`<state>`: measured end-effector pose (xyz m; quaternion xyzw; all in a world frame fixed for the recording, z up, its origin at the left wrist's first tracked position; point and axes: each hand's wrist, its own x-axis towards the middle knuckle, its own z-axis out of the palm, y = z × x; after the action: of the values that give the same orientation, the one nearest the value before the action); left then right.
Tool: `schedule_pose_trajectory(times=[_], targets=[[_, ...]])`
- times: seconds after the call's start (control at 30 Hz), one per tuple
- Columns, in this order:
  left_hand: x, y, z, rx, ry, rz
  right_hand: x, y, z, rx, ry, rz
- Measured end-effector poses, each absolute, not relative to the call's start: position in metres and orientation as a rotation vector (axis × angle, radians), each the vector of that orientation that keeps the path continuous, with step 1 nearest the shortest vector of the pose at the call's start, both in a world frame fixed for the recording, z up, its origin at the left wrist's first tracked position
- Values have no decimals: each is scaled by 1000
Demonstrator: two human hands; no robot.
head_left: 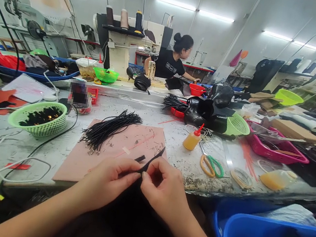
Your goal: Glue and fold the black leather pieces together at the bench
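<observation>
Between my two hands a narrow black strip (156, 157) is pinched, one end rising past my right fingers and a short end showing above my left thumb. My left hand (114, 180) is closed on it with thumb and forefinger. Close beside, my right hand (165, 180) also grips the strip in a pinch, fingertips almost touching the left ones. Both hands are over the near edge of a pink board (77, 165). On that board, ahead and to the left, lies a bundle of thin black cords (110, 128) with small metal-looking ends.
A green basket (37, 130) of black pieces stands left. To the right are a glue bottle (192, 139), scissors (212, 166), a tape roll (241, 178) and a magenta basket (276, 153). A blue bin (276, 225) sits low right. Across the table a person (170, 62) works.
</observation>
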<state>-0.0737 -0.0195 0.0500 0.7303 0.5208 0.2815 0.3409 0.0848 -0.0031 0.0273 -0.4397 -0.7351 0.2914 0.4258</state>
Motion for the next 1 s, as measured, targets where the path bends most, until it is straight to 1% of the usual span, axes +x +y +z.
schedule_pose_trajectory(times=[0.2,0.3,0.37,0.47,0.57,0.63,0.8,1.0], targets=[[-72,-21,53,1948,1355,751,87,-1,23,-1084,-1766,704],[-76,-19,57,1868,1342,747,99,9,16,-1100,-1612,656],[-80,-18,58,1800,1369,749,109,16,11,-1101,-1534,692],[-85,-16,57,1744,1434,798,122,22,9,-1079,-1653,874],[-87,-15,56,1764,1460,833,123,21,11,-926,-1857,1192],[-88,-15,55,1810,1458,845,119,18,15,-856,-1897,1293],[-96,-16,49,1899,1522,885,115,16,27,-900,-1942,1195],[-113,-19,41,2060,1494,625,131,24,42,-1025,-1783,1050]])
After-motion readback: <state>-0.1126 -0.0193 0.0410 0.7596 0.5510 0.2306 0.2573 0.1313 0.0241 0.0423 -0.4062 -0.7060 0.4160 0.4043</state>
